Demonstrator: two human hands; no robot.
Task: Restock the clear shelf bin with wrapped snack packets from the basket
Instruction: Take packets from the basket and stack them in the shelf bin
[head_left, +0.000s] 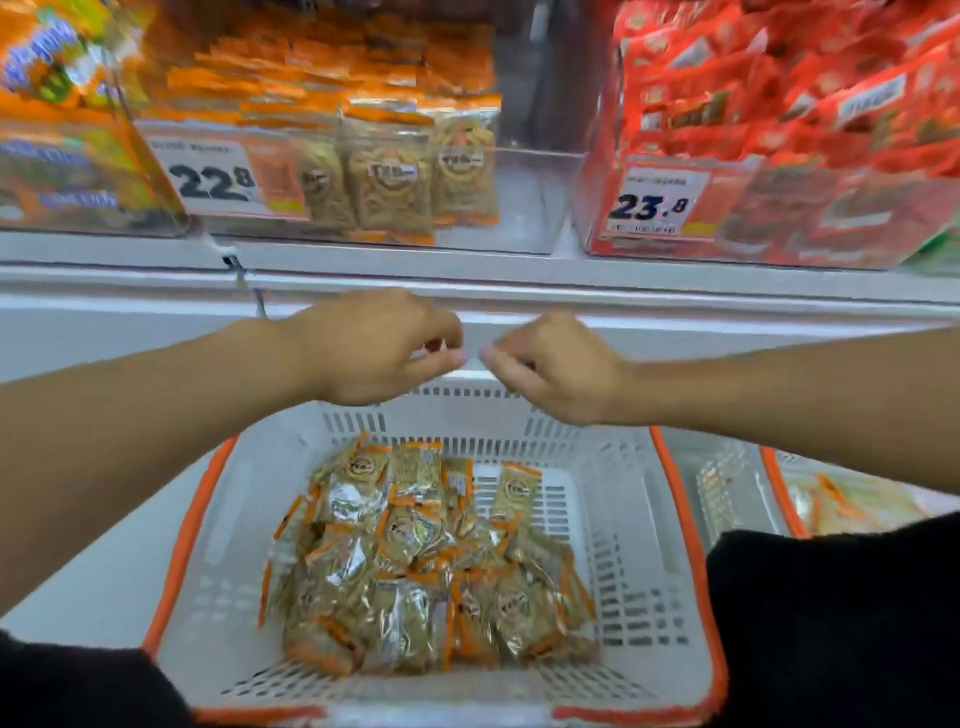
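1. My left hand (384, 348) hovers over the far rim of the basket (644, 545), fingers curled, nothing in it.
2. My right hand (550, 366) is just beside it, fingers likewise curled and empty; the fingertips of the two hands nearly meet.
3. The white basket with orange rim sits near me, below both hands. Wrapped snack packets (415, 561) lie heaped on its floor, mostly toward the left and near side.
4. The clear shelf bin (524, 202) is on the shelf beyond the hands. Its left part holds upright packets (395, 182); its right part is bare.
5. A price tag reading 22.8 (213, 176) is fixed at the bin's left front.
6. A bin of red packets (810, 130) stands to the right.
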